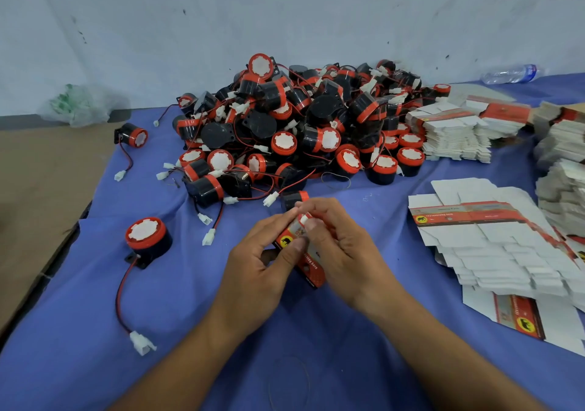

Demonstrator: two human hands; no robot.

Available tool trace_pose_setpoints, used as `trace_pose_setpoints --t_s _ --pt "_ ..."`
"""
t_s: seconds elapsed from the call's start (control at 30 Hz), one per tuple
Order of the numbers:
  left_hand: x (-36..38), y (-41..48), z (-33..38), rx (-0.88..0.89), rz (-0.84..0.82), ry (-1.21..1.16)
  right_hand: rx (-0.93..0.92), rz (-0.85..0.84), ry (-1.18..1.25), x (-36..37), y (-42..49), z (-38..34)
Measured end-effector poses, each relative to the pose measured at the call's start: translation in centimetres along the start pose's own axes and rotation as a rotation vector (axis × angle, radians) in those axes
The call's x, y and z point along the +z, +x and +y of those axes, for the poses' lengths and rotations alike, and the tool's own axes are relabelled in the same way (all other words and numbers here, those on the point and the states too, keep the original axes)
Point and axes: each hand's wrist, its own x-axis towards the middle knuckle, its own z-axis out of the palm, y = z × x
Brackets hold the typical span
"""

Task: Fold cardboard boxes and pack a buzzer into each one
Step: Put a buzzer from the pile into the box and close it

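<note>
On the smooth blue cloth point(190, 315), the left hand point(259, 252) and right hand point(348, 246) curl their fingers round a small red-and-black printed cardboard box point(311, 268), thumbs pinching its white end flap. At 12 o'clock is a heap of round black plastic buzzers with red rims point(300, 125). At 3 o'clock lie fanned flat white cardboard blanks point(493, 246).

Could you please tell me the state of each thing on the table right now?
Small red printed cardboard box: folded into shape, being held.
Left hand: grips the box.
Right hand: pinches its top flap.
Black-and-red buzzers: loose in a heap, unpacked.
Flat white cardboard blanks: unfolded, stacked.
Clear plastic bottle: lying on its side.
</note>
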Motion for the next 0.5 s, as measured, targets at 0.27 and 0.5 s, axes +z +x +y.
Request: trace_pose_setpoints --t_s 0.27,0.5 --pt "-0.34 0.15 -0.02 -0.026 -0.024 -0.011 0.058 0.011 0.069 -0.21 0.02 0.61" --pt "-0.52 0.02 0.03 -0.067 -0.053 -0.076 0.059 -0.019 0.104 -0.78 0.32 -0.13"
